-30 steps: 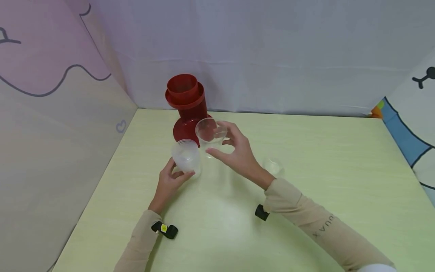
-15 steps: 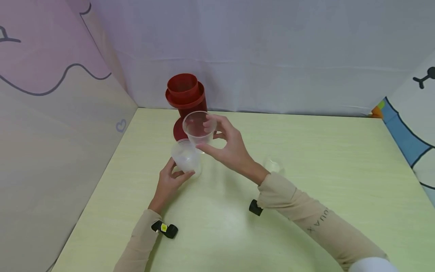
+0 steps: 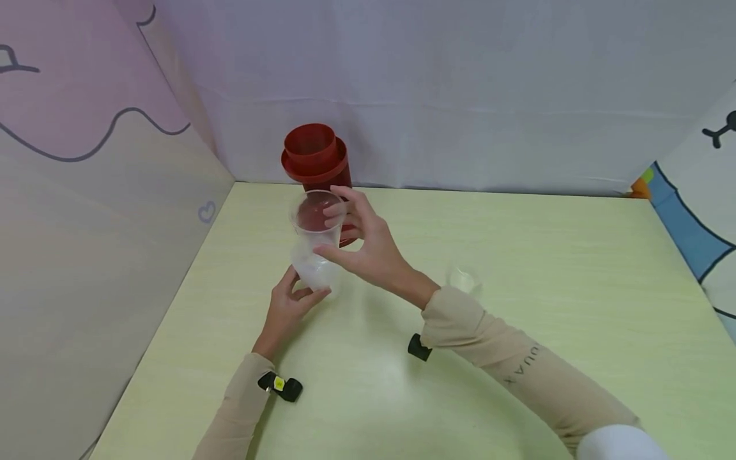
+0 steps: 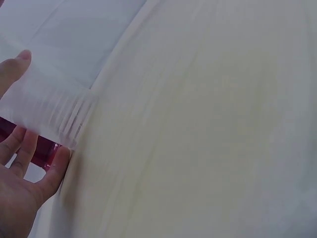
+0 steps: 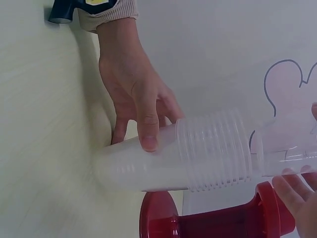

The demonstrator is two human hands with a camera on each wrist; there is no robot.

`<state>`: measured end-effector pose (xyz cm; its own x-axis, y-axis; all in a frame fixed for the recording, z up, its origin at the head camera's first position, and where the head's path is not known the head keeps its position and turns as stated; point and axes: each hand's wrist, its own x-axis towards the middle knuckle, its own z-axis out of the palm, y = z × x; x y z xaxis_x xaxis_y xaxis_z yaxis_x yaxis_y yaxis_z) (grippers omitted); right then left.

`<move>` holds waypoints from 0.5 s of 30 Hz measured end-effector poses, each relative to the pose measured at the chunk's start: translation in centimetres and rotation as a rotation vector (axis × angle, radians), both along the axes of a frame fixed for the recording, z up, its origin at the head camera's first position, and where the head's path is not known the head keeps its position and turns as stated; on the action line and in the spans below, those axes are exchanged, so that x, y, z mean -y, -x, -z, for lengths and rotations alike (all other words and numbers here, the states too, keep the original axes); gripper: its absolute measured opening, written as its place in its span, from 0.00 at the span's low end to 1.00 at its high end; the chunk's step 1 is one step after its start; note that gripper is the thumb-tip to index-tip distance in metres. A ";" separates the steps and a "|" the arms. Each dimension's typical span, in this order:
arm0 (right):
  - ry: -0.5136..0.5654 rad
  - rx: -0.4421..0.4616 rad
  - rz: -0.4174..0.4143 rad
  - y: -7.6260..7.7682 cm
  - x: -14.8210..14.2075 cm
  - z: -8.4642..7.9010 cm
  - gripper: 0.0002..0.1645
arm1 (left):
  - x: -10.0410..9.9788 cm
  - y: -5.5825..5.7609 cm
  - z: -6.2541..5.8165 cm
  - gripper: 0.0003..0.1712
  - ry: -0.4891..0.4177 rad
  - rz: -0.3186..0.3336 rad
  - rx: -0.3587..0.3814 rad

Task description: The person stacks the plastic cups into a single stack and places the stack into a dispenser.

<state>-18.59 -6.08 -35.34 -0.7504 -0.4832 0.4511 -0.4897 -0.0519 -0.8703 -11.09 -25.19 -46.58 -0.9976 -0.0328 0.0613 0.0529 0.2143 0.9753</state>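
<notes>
My left hand (image 3: pixel 287 310) grips a nested stack of clear plastic cups (image 3: pixel 313 275), fingers round its lower part. The stack's ridged rims show in the right wrist view, with the left hand (image 5: pixel 136 94) pinching its side. A single clear plastic cup (image 3: pixel 316 220) is in my right hand (image 3: pixel 365 246), thumb at its side and fingers by its rim. This cup overlaps the top of the stack in the head view; in the right wrist view its base (image 5: pixel 270 158) points at the stack's mouth. Behind both stands a red plastic holder (image 3: pixel 322 172), partly hidden.
Another clear cup (image 3: pixel 462 279) sits on the pale wooden table (image 3: pixel 546 287), beyond the right forearm. A printed cloth backdrop (image 3: pixel 460 96) rises along the table's back edge, and more cloth (image 3: pixel 115 255) closes the left side.
My right hand has brought the single cup leftward, from beside the stack to over its mouth. The left hand and stack have stayed nearly still.
</notes>
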 end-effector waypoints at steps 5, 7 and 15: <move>-0.019 -0.012 0.007 -0.1 0.5 0.1 0.49 | -0.1 0.0 0.1 0.40 0.009 0.003 -0.001; -0.021 -0.011 0.007 -0.2 0.7 0.2 0.49 | -0.1 0.0 0.0 0.40 0.008 0.005 -0.001; -0.062 0.011 -0.020 -0.4 0.9 0.9 0.46 | 0.1 0.1 0.3 0.39 0.004 0.001 -0.015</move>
<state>-18.23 -6.99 -36.22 -0.7450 -0.5252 0.4113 -0.4793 -0.0074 -0.8776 -11.21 -25.25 -46.92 -0.9966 -0.0317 0.0765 0.0678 0.2178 0.9736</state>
